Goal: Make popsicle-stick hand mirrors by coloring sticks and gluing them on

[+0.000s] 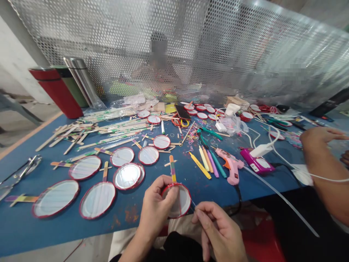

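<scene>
Hands on a round paddle
Left hand point(156, 207) grips the red-rimmed disc point(178, 200); right hand point(218, 227), at four o'clock, pinches a thin thread point(192, 202).

Blue table point(32, 225), near edge: left hand point(156, 209) grips a round red-rimmed disc point(177, 200) with a striped stick handle point(172, 174) pointing away; right hand point(218, 229) pinches a thin clear strand point(192, 203) at the disc's right rim.

Left of the hands: finished discs point(97, 199) lying flat, several with stick handles.

Far left: loose wooden sticks point(89, 133); red flask point(56, 91) and steel flask point(81, 82), upright.

Centre right: coloured markers point(207, 162) in a row, pink glue gun point(230, 167) just beside them, purple box point(256, 163).

Right edge: another person's arm point(324, 171).

Far side: perforated metal screen point(191, 43).
</scene>
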The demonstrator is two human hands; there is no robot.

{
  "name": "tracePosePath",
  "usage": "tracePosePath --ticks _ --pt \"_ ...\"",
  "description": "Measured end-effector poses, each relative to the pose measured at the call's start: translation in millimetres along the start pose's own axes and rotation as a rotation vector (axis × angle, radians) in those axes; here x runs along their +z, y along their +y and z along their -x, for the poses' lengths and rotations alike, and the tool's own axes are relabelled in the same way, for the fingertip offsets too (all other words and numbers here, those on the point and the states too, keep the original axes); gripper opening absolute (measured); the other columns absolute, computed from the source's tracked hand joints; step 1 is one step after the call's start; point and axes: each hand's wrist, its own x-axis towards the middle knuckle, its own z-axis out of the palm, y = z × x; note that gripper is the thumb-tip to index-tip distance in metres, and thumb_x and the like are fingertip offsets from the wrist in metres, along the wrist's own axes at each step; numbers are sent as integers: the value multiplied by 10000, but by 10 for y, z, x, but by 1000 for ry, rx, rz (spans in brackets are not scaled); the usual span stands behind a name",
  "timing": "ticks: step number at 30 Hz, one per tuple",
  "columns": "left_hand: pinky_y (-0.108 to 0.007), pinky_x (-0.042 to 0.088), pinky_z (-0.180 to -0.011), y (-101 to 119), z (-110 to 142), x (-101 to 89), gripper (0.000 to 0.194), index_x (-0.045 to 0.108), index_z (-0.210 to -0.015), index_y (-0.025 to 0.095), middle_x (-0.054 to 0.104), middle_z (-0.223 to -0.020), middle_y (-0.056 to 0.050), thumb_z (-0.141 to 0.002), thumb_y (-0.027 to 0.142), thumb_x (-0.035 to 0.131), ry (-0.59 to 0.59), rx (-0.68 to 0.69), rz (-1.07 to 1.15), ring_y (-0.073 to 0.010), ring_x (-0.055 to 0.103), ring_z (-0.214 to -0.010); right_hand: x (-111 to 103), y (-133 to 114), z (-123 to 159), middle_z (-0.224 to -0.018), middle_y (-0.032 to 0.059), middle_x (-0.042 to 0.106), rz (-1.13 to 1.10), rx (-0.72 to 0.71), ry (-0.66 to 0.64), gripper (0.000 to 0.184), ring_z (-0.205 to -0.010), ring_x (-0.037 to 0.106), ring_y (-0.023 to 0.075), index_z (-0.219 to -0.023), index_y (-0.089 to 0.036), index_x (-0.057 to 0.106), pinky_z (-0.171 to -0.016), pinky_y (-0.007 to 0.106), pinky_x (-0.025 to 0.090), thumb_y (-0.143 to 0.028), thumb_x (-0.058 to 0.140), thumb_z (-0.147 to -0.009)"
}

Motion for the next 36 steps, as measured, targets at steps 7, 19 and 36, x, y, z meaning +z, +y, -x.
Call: tracePosePath --ticks 7,19,36 --pt "-186 376 -526 27 2 12 138 592 -686 183 554 -625 43 -751 297 634 64 14 -22 -104 458 -564 69 -18 47 -357 -76 427 -83 109 -243 502 -286 362 31 -864 -149 659 -357 125 189 -646 606 -815" --pt "-170 372 -539 -2 9 0 145 570 -700 184 543 -667 46 -748 286 661 98 26 94 -92 438 -589 66 177 -69 -806 45 653 -473 110 -278 312 -324 312 -53 -743 -135 692 -316 122 120 -430 795 -740" --pt "-186 406 -558 -32 7 1 169 582 -712 192 573 -679 33 -740 327 681 124 24 99 -114 521 -613 161 149 -44 -482 37 637 -337 72 -158 388 -377 283 21 -714 -125 663 -440 197 118 -499 767 -732"
